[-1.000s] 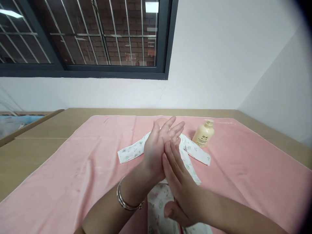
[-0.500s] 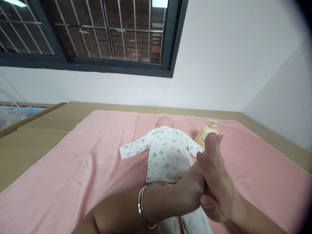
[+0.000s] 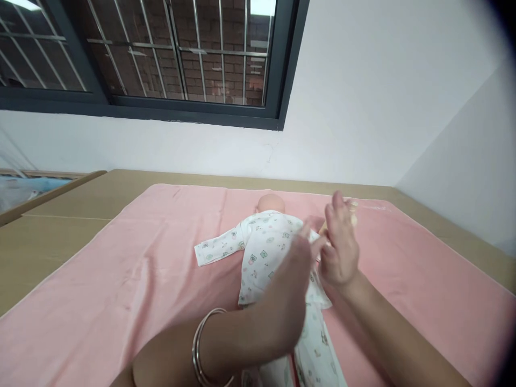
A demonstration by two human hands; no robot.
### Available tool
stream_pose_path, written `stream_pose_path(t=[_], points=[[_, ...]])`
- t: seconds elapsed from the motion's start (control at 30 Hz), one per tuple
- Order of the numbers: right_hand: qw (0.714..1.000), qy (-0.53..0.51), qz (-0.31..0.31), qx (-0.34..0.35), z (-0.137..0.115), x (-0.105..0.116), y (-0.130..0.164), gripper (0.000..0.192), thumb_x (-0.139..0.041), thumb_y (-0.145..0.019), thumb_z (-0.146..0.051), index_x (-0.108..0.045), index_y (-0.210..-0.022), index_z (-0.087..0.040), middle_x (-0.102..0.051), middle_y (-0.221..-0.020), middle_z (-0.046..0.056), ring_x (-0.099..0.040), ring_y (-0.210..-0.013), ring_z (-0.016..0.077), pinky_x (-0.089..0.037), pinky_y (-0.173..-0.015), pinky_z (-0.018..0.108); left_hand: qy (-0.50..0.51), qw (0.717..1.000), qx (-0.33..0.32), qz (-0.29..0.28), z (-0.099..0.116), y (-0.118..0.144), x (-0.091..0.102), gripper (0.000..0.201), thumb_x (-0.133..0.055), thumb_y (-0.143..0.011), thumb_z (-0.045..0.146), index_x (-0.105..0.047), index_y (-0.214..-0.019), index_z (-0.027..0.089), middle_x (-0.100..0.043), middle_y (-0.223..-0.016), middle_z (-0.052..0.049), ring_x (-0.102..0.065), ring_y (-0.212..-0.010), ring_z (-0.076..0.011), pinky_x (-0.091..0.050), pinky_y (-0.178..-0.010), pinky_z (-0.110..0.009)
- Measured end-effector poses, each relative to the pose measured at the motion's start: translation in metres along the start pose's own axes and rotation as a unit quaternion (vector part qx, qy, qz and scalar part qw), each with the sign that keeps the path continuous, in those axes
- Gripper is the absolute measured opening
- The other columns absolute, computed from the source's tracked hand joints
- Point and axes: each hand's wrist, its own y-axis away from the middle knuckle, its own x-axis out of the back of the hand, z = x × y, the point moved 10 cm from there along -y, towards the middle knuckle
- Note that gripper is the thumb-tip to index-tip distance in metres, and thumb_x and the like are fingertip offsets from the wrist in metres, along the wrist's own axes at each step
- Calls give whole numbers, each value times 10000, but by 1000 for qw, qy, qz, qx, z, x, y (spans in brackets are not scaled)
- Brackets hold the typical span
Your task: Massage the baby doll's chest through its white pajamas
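1. Head view: the left hand (image 3: 288, 303) is hovering palm-down over the middle of the doll (image 3: 278, 263), its fingers loosely spread and blurred, gripping nothing; whether it is touching the cloth I cannot tell.
2. On the left wrist a silver bangle (image 3: 201, 349) is sitting just behind the hand.
3. The right hand (image 3: 338, 247) is standing on edge just right of the doll's chest, fingers straight and together, palm turned toward the left hand, holding nothing. The fingertips of the two hands are nearly meeting (whether they are touching is lost in the blur).
4. The doll is lying on its back, bald head (image 3: 271, 203) pointing toward the wall, dressed in a white printed suit; one sleeve (image 3: 217, 248) is stretching out flat to the left, while the other side is hidden by the hands.
5. Behind the right hand a cream bottle (image 3: 353, 206) is mostly hidden, only its top showing past the fingers.
6. Under everything a pink towel (image 3: 121, 279) is lying spread over the tan desk (image 3: 52, 236).
7. Beyond the desk a white wall is rising to a dark-framed barred window (image 3: 161, 59).
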Motion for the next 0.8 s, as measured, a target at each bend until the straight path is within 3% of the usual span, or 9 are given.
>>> stream_pose_path(t=[0.07,0.17,0.3,0.43,0.53,0.6,0.7,0.8], points=[[996,-20,-49,-73,24,-29,7,603,-356,-963,-304,-127,-1521,-296,-188,-1583,13,-204,-1441,280,-193,-1156,581,-46,996,-71,41,13,-16,23,534,-310,-947,575,-360,-1421,336,-445,-1469,-24,-266,-1431,-238,-220,-1181,-465],[976,-59,-165,-128,37,-82,24,598,-399,-932,-218,-227,-1505,-228,-333,-1528,93,-292,-1414,255,-244,-1148,551,-169,948,-204,176,22,-41,73,507,-307,-979,486,-314,-1443,281,-399,-1493,-61,-277,-1426,-224,-217,-1180,-441],[951,-113,-277,-76,27,-128,39,538,-404,-888,-141,-428,-1414,-253,-494,-1426,67,-396,-1359,224,-236,-1157,529,-319,906,-210,185,-10,-80,106,492,-357,-973,442,-392,-1401,202,-476,-1418,-128,-415,-1340,-242,-304,-1136,-444],[938,-106,-311,-108,57,-140,45,429,-376,-947,-212,-511,-1351,-261,-492,-1428,56,-395,-1361,211,-246,-1151,519,-368,887,-193,202,-32,-89,126,442,-353,-973,412,-493,-1316,170,-537,-1353,-143,-481,-1278,-256,-353,-1096,-456],[931,-51,-310,-185,88,-141,55,433,-351,-979,-318,-500,-1366,-191,-432,-1467,112,-344,-1390,235,-267,-1145,500,-384,877,-207,200,-35,-84,125,396,-359,-975,378,-502,-1299,203,-548,-1344,-109,-487,-1267,-239,-360,-1088,-448],[926,3,-305,-224,94,-139,63,477,-337,-981,-343,-465,-1391,-134,-403,-1478,157,-329,-1396,264,-278,-1140,500,-394,870,-218,202,-34,-80,122,373,-364,-973,357,-511,-1282,208,-560,-1324,-96,-496,-1253,-228,-364,-1084,-437],[926,46,-302,-221,75,-134,68,499,-339,-973,-314,-421,-1418,-101,-397,-1480,168,-290,-1409,293,-293,-1132,514,-393,863,-226,222,-33,-77,125,363,-355,-971,332,-520,-1261,188,-573,-1295,-102,-506,-1235,-220,-365,-1082,-426],[937,9,-319,-144,43,-134,62,485,-376,-944,-235,-429,-1423,-180,-414,-1482,97,-231,-1432,288,-277,-1141,527,-380,864,-237,231,-33,-76,128,366,-336,-977,341,-527,-1248,188,-585,-1275,-101,-522,-1216,-215,-384,-1068,-415]])
